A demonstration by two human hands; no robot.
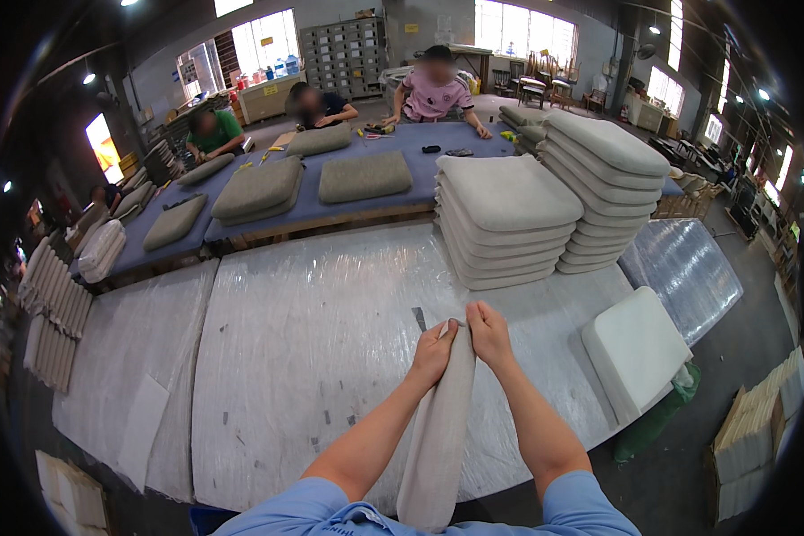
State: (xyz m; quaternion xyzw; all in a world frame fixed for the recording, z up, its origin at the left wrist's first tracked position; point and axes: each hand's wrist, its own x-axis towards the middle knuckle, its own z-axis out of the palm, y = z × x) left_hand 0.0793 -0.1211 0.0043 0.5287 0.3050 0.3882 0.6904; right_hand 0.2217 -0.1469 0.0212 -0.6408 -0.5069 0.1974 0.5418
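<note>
A light-grey fabric cushion (439, 438) stands nearly edge-on in front of me, its near end close to my body and its far end over the plastic-wrapped table. My left hand (432, 351) is closed on the left side of its far end, the thumb near the top corner. My right hand (489, 334) has its fingers curled in at the same corner, on the right, apparently pinching the fabric edge. A small dark gap shows at the corner between the hands. The fingertips of both hands are partly hidden.
Beyond my hands rise two stacks of pale cushions (509, 201) (603, 156). A white foam pad (636, 344) lies to the right. Across the plastic-covered table (304, 357), a blue work table (317, 214) holds grey-green cushions (364, 177); several people (436, 94) work there.
</note>
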